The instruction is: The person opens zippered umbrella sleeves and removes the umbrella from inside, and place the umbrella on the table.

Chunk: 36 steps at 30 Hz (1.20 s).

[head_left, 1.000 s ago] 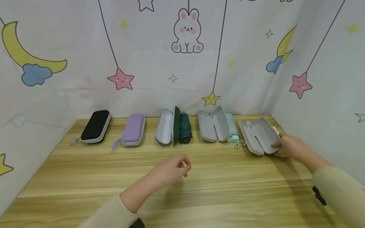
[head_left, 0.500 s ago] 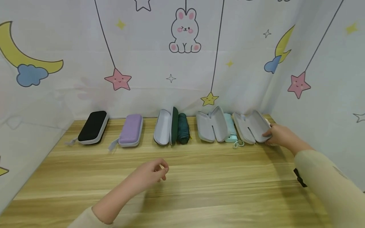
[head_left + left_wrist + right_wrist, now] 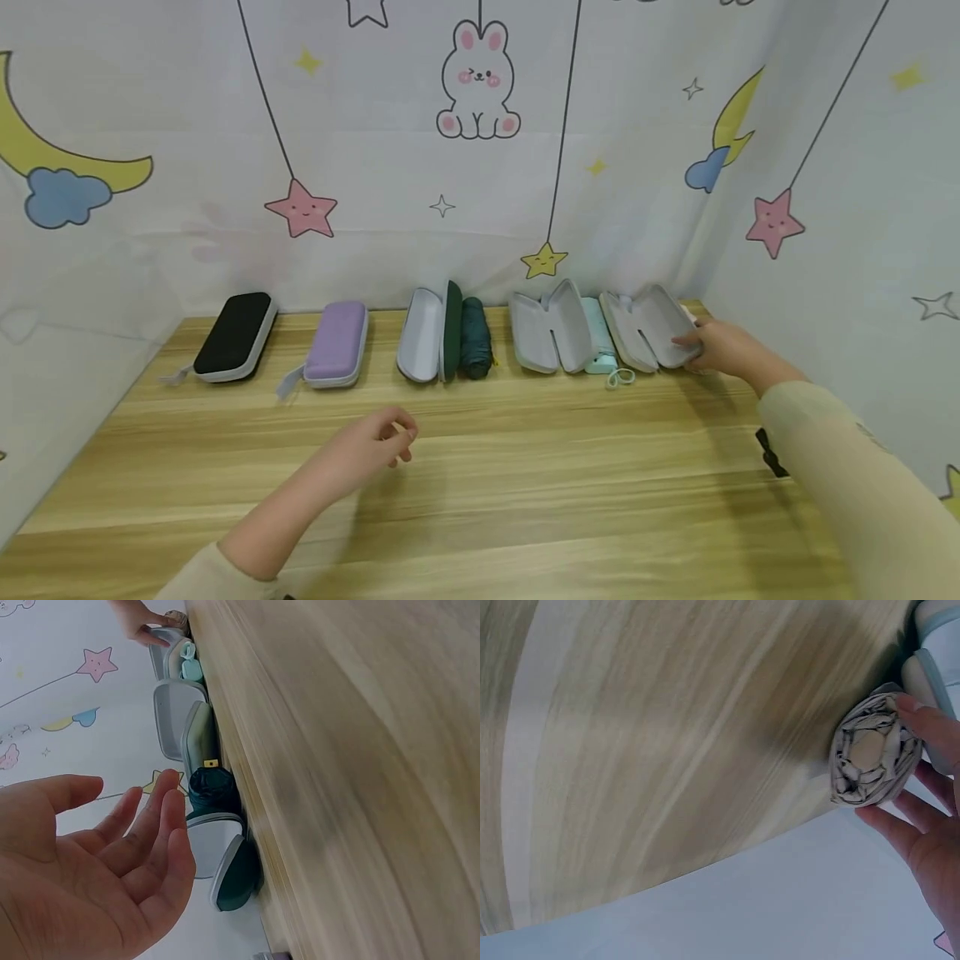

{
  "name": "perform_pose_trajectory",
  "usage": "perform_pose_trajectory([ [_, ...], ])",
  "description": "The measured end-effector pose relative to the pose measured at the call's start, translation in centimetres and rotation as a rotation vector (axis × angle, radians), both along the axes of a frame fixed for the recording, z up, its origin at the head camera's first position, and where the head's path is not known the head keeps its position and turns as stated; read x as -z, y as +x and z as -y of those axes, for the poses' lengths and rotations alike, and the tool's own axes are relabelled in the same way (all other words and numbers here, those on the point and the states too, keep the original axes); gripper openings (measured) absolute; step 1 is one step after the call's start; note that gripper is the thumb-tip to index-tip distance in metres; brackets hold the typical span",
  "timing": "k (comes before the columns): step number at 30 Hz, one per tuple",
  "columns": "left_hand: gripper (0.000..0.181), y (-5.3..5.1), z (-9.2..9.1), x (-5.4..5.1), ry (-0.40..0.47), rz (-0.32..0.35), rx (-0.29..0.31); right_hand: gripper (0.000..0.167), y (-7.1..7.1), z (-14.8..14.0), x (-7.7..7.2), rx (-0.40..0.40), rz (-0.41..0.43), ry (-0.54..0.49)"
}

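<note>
A printed cloth backdrop (image 3: 375, 183) rose behind the tabletop (image 3: 525, 475). Along the far edge, from the left corner, lay a closed black case (image 3: 236, 333), a closed lilac case (image 3: 336, 340), then three open ones: green case (image 3: 423, 335), grey-lined case (image 3: 573, 329) and cream case (image 3: 663, 329), the last by the far right corner.

The left hand (image 3: 371, 446) hovered above the tabletop, its grip loosely bent around nothing. The right hand (image 3: 723, 346) had its grip pinching the beige roll (image 3: 866, 750), just right of the cream case; whether the thumb also pressed the shell, I could not tell, though that would steady both together.

The teal bundle (image 3: 476, 337) stood beside the green shell, probably bracing it upright. The mint bundle (image 3: 597, 329) sat between two open cases, likely paired by colour, its thin cord (image 3: 620, 377) looped toward the near edge.
</note>
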State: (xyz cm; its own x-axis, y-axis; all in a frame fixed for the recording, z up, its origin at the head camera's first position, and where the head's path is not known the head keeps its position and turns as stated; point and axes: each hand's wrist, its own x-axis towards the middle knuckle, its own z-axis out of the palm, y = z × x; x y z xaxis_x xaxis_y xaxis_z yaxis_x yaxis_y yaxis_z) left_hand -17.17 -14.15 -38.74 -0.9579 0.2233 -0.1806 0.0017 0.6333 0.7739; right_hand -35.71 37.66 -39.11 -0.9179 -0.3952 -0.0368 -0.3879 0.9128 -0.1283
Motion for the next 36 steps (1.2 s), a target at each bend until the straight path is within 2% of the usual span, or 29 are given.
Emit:
perform_pose_trajectory([
  [5, 0.022, -0.1, 0.9, -0.2, 0.002, -0.016, -0.020, 0.058, 0.2, 0.6, -0.7, 0.020, 0.042, 0.009],
  [8, 0.023, -0.1, 1.6, -0.1, 0.010, -0.010, -0.020, 0.063, 0.5, 1.1, -1.4, 0.021, 0.036, 0.019],
  [14, 0.027, -0.3, 3.5, -0.1, -0.022, -0.030, -0.044, 0.063, 1.1, 2.8, -2.8, -0.023, -0.056, 0.024],
  [18, 0.029, -1.0, 4.7, -0.2, -0.076, -0.055, -0.068, 0.060, 1.8, 4.5, -3.5, -0.040, -0.106, 0.051],
  [20, 0.029, -1.5, 5.4, -0.2, -0.108, -0.079, -0.080, 0.058, 2.3, 5.7, -3.8, -0.056, -0.123, 0.058],
  [25, 0.033, -3.2, 7.2, -0.5, -0.237, -0.161, -0.096, 0.052, 3.8, 8.9, -4.2, -0.156, -0.166, 0.071],
  [27, 0.036, -4.0, 7.9, -0.4, -0.287, -0.167, -0.106, 0.051, 4.4, 10.1, -4.2, -0.204, -0.171, 0.060],
  [32, 0.057, -5.8, 9.5, 0.2, -0.373, -0.099, -0.192, 0.048, 6.0, 12.9, -3.7, -0.341, -0.217, 0.066],
  [36, 0.080, -7.2, 9.9, 0.9, -0.394, -0.048, -0.285, 0.047, 7.2, 15.2, -3.3, -0.416, -0.223, 0.068],
])
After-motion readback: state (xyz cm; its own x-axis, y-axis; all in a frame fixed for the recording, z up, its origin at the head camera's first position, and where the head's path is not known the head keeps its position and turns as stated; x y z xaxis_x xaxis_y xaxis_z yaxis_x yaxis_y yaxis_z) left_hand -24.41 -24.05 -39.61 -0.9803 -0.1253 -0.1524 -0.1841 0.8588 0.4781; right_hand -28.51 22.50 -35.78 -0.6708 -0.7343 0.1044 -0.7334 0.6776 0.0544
